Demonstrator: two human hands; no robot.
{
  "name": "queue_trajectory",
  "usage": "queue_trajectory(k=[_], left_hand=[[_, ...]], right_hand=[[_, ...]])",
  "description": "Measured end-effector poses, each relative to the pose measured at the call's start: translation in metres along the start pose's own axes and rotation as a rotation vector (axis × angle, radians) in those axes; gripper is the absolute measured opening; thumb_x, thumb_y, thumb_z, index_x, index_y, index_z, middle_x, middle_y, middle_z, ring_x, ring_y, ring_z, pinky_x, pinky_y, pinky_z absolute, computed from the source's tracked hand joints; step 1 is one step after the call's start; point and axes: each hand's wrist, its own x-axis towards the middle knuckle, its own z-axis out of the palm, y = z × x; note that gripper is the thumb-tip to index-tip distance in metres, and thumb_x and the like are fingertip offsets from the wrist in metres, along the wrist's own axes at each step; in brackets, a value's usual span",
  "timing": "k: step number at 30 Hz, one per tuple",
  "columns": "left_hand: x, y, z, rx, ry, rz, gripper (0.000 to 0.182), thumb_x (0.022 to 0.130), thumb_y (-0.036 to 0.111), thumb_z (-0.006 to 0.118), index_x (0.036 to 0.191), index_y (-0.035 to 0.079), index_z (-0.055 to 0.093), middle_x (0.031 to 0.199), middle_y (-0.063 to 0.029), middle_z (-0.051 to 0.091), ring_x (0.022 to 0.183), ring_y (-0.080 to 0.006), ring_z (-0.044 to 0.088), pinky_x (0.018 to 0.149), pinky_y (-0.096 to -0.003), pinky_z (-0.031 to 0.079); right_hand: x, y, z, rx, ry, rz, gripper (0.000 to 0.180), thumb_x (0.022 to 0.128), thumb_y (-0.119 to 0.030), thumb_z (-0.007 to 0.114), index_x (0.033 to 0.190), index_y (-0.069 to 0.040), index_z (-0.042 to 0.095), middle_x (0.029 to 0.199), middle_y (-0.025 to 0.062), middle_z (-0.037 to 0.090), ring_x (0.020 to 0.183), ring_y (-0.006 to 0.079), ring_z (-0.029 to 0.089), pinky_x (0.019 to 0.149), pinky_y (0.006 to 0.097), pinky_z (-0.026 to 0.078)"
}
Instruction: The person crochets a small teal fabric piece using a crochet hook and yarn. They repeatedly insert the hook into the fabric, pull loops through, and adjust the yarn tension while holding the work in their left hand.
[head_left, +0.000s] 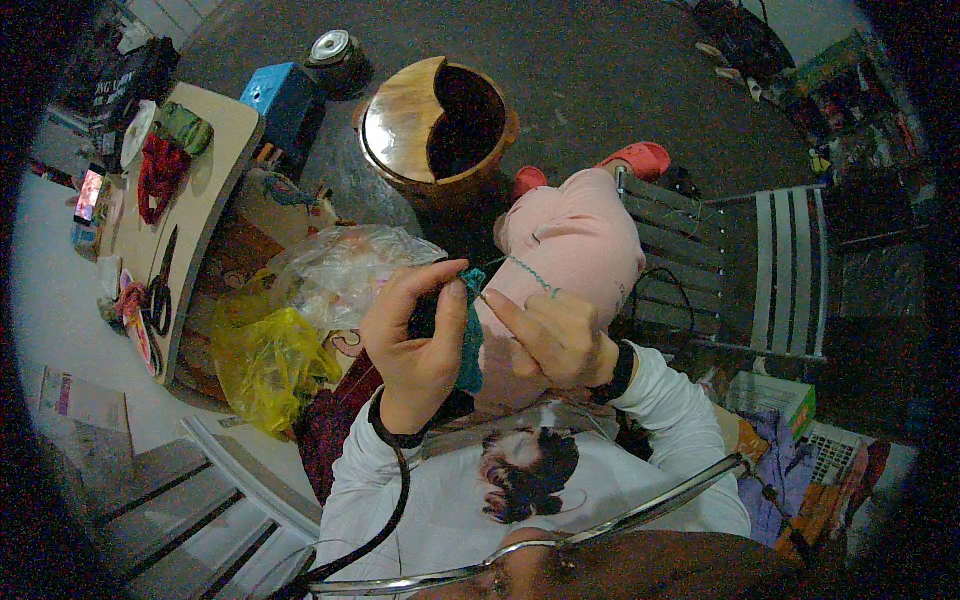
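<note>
My left hand (416, 330) pinches a teal crocheted piece (471, 352) between thumb and index finger; the piece hangs down beside the palm. My right hand (559, 334) is close on the right, its index fingertip near the upper edge of the work. A thin tool, probably a crochet hook (481, 297), shows at that fingertip, mostly hidden by the fingers. Teal yarn (534, 271) runs from near the work across the pink trousers (577, 225) to my right hand's fingers.
A wooden bucket (397, 127) with a half lid stands ahead. On the left table (217, 150) lie scissors (161, 289), red yarn (161, 172), green yarn (186, 127) and a lit phone (90, 195). Clear (352, 262) and yellow plastic bags (270, 360) sit beside my left hand. A slatted chair (787, 270) is right.
</note>
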Motion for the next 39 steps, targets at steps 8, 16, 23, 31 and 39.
queue_trajectory(k=[8, 16, 23, 31, 39], left_hand=[[-0.002, 0.0, 0.0, -0.013, 0.015, -0.018, 0.013, 0.084, -0.001, 0.065, 0.097, 0.0, 0.07, 0.087, -0.0105, 0.068, 0.077, -0.0178, 0.063, 0.071, -0.0271, 0.048], [-0.005, -0.003, 0.005, -0.006, 0.045, 0.011, 0.013, 0.085, 0.0, 0.066, 0.098, 0.0, 0.069, 0.086, -0.0096, 0.067, 0.076, -0.0165, 0.062, 0.069, -0.0261, 0.047], [-0.006, -0.006, 0.009, -0.02, 0.061, 0.041, 0.014, 0.084, -0.002, 0.066, 0.097, -0.001, 0.069, 0.085, -0.0103, 0.067, 0.075, -0.0169, 0.062, 0.069, -0.0264, 0.047], [0.0, -0.007, 0.005, 0.16, 0.042, 0.186, 0.015, 0.08, -0.004, 0.066, 0.094, 0.0, 0.067, 0.083, -0.0138, 0.067, 0.071, -0.0233, 0.064, 0.065, -0.0293, 0.049], [0.003, -0.002, 0.008, 0.184, -0.054, 0.194, 0.014, 0.079, -0.005, 0.065, 0.092, 0.0, 0.066, 0.077, -0.0135, 0.064, 0.067, -0.0232, 0.063, 0.061, -0.0295, 0.047]], right_hand=[[0.001, 0.0, -0.003, 0.01, -0.026, 0.0, 0.058, 0.072, -0.007, 0.061, 0.126, 0.012, 0.052, 0.061, 0.0067, 0.046, 0.049, 0.0215, 0.047, 0.043, 0.0364, 0.037], [-0.001, 0.001, -0.002, -0.048, -0.024, 0.003, 0.058, 0.072, -0.007, 0.06, 0.127, 0.011, 0.051, 0.062, 0.0069, 0.047, 0.048, 0.022, 0.047, 0.043, 0.0363, 0.038], [-0.002, 0.002, 0.001, -0.05, -0.004, 0.034, 0.052, 0.078, -0.009, 0.06, 0.126, 0.009, 0.052, 0.062, 0.0072, 0.049, 0.048, 0.0221, 0.048, 0.043, 0.037, 0.038], [0.015, 0.034, -0.023, 0.01, -0.159, 0.07, 0.039, 0.072, -0.011, 0.067, 0.111, -0.008, 0.066, 0.068, 0.0051, 0.054, 0.058, 0.0238, 0.058, 0.049, 0.0355, 0.044], [0.065, 0.07, -0.022, 0.238, -0.227, 0.158, 0.012, 0.08, -0.012, 0.068, 0.091, -0.009, 0.066, 0.08, 0.0086, 0.058, 0.07, 0.0314, 0.062, 0.057, 0.0395, 0.048]])
